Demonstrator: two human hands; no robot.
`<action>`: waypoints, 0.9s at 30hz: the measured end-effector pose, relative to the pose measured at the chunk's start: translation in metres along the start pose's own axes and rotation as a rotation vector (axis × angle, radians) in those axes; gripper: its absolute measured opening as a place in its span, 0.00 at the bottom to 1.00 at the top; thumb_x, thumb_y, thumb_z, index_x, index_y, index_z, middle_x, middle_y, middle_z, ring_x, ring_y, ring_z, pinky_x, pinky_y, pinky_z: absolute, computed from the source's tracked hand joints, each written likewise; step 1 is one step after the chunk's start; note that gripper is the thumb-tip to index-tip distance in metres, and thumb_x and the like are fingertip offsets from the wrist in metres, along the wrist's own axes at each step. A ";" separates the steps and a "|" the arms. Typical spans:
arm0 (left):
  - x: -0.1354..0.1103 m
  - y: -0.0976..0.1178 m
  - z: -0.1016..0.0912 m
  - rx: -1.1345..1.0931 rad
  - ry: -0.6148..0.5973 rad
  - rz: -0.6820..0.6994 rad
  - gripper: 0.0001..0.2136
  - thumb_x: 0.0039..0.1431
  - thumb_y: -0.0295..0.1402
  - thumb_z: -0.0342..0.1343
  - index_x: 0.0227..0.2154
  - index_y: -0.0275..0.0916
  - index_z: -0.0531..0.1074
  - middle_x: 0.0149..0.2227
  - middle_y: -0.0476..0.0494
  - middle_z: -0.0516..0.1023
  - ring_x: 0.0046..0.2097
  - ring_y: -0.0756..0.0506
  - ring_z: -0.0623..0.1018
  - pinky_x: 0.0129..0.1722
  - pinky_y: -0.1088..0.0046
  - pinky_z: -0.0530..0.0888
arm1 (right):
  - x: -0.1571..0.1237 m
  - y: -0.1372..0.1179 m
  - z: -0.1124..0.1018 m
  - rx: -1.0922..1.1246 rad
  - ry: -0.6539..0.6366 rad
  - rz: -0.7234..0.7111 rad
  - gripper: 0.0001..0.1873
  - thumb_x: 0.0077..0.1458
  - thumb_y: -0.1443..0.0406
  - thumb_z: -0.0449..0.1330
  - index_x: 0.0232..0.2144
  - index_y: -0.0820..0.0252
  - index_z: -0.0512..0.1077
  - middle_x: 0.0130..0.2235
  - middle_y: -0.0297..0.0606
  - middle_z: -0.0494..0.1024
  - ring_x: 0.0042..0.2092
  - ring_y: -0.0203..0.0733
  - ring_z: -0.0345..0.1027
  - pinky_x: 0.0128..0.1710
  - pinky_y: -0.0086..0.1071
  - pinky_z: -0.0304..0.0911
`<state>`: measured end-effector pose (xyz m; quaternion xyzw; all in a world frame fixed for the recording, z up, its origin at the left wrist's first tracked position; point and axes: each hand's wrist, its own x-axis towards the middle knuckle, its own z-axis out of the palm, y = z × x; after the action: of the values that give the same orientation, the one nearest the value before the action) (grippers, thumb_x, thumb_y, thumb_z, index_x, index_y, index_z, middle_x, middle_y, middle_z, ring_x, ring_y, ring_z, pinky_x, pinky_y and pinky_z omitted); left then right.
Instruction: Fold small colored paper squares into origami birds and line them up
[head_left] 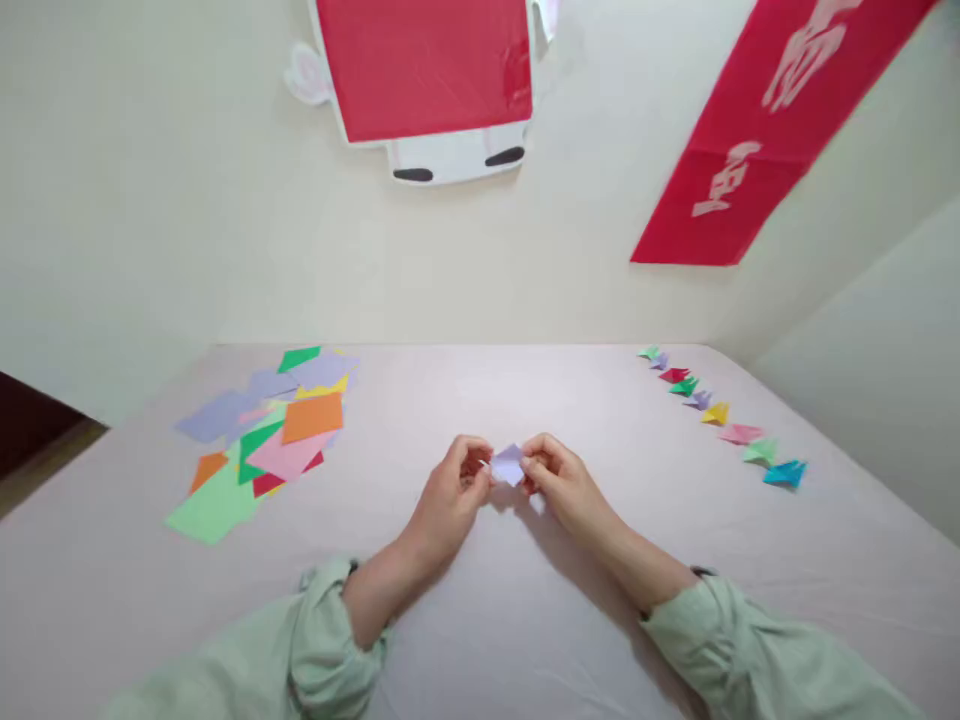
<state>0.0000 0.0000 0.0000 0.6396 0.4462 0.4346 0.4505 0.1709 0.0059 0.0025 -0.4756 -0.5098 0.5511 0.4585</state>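
Note:
Between my two hands, just above the table, is a small folded piece of lavender origami paper [508,465]. My left hand [454,490] pinches its left edge between thumb and fingers. On the opposite side, my right hand [559,478] grips the right edge the same way. The paper has a pointed top corner and slanted sides; its finer folds are too blurred to make out. My fingertips cover both of its side edges.
Loose coloured paper sheets [217,500] lie overlapped at the left of the pale table [480,620]. A slanting row of several small folded paper figures [742,434] runs down the right side. Behind the table rises a wall [480,270] with a red banner [750,150].

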 end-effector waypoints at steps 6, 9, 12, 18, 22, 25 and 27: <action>-0.003 0.007 -0.006 0.203 -0.024 0.135 0.04 0.60 0.26 0.51 0.35 0.39 0.70 0.35 0.48 0.74 0.39 0.48 0.74 0.41 0.73 0.69 | -0.002 -0.002 0.002 0.102 -0.025 0.139 0.09 0.49 0.60 0.61 0.30 0.58 0.66 0.24 0.30 0.73 0.24 0.33 0.65 0.26 0.27 0.58; -0.002 0.006 -0.006 0.128 0.016 0.075 0.04 0.61 0.30 0.52 0.34 0.39 0.71 0.34 0.48 0.75 0.38 0.48 0.75 0.40 0.74 0.70 | -0.004 -0.004 0.002 0.058 -0.033 0.063 0.09 0.52 0.61 0.59 0.35 0.57 0.66 0.26 0.31 0.74 0.25 0.35 0.67 0.28 0.30 0.61; 0.001 0.005 -0.006 0.043 0.043 -0.006 0.04 0.61 0.32 0.53 0.33 0.38 0.71 0.33 0.49 0.76 0.36 0.49 0.75 0.37 0.75 0.70 | -0.007 -0.006 0.001 -0.069 -0.038 -0.124 0.12 0.53 0.65 0.56 0.42 0.55 0.65 0.34 0.32 0.74 0.30 0.36 0.68 0.32 0.32 0.64; 0.000 0.006 -0.004 -0.001 0.017 -0.030 0.06 0.60 0.34 0.54 0.31 0.38 0.71 0.31 0.49 0.75 0.35 0.49 0.75 0.36 0.75 0.70 | -0.010 -0.008 0.001 -0.302 -0.047 -0.226 0.04 0.58 0.63 0.56 0.32 0.58 0.67 0.30 0.32 0.71 0.32 0.38 0.66 0.33 0.31 0.61; -0.002 0.006 -0.001 -0.159 -0.003 -0.097 0.07 0.60 0.36 0.56 0.37 0.39 0.69 0.34 0.48 0.76 0.38 0.47 0.78 0.38 0.73 0.73 | -0.010 -0.009 0.001 -0.283 -0.030 -0.228 0.10 0.60 0.60 0.55 0.29 0.58 0.67 0.29 0.33 0.72 0.32 0.38 0.68 0.34 0.32 0.62; -0.001 0.009 0.000 -0.213 -0.034 -0.158 0.10 0.59 0.38 0.56 0.40 0.38 0.70 0.36 0.46 0.78 0.39 0.47 0.78 0.39 0.72 0.73 | -0.010 -0.010 0.001 -0.247 -0.045 -0.231 0.10 0.61 0.59 0.55 0.30 0.58 0.67 0.29 0.33 0.72 0.33 0.38 0.69 0.35 0.32 0.63; 0.000 0.011 0.000 -0.188 -0.070 -0.165 0.10 0.59 0.38 0.56 0.38 0.37 0.74 0.35 0.45 0.79 0.37 0.47 0.77 0.38 0.73 0.72 | -0.011 -0.011 0.001 -0.231 -0.058 -0.229 0.11 0.61 0.59 0.56 0.30 0.58 0.66 0.29 0.34 0.72 0.33 0.39 0.69 0.35 0.33 0.63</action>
<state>0.0016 -0.0025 0.0110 0.5705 0.4388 0.4132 0.5579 0.1719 -0.0040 0.0137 -0.4478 -0.6338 0.4466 0.4455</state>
